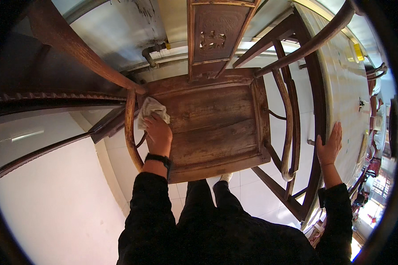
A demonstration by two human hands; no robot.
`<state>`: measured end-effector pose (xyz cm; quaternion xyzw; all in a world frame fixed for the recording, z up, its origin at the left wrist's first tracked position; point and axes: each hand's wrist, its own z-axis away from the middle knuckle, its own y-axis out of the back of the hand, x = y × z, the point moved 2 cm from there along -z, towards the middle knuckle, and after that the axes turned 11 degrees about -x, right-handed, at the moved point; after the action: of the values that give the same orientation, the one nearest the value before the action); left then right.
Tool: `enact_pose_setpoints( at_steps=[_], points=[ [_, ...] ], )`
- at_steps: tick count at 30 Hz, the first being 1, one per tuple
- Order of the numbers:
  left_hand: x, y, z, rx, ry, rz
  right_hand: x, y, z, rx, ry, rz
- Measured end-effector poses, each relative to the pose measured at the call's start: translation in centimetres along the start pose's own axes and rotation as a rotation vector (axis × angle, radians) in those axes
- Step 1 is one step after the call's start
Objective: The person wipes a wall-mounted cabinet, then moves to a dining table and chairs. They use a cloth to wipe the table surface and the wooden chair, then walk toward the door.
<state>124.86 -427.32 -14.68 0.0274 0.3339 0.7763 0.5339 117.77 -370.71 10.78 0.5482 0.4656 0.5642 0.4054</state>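
A dark wooden armchair [215, 122] with a panelled seat stands before me, its carved back splat [215, 39] rising at the far side. My left hand [159, 132] grips a crumpled pale cloth [154, 107] and presses it to the seat's left rear part, beside the left arm support [130, 122]. The palm side of that hand is hidden. Off to the right, my right hand [330, 147] lies flat with fingers extended along the edge of a covered table [346, 96]. It holds nothing.
The chair's right curved arm support [287, 132] stands close to the table's dark wooden frame [318, 73]. At left are a dark wooden cabinet-like piece [69, 79] and a pale wall [59, 179]. A pipe [149, 54] runs behind the chair. A yellow object [358, 52] sits on the table.
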Motion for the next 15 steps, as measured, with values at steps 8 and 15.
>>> enact_pose_setpoints(
  at_steps=[8, 15],
  points=[
    [-3.1, 1.0, -0.8, -0.124, 0.066, 0.126, -0.2, 0.1, 0.1, -0.001, -0.034, -0.022],
    [0.9, -5.1, 5.1, 0.175, -0.127, 0.094, -0.4, 0.1, 0.1, -0.022, -0.081, 0.022]
  ],
)
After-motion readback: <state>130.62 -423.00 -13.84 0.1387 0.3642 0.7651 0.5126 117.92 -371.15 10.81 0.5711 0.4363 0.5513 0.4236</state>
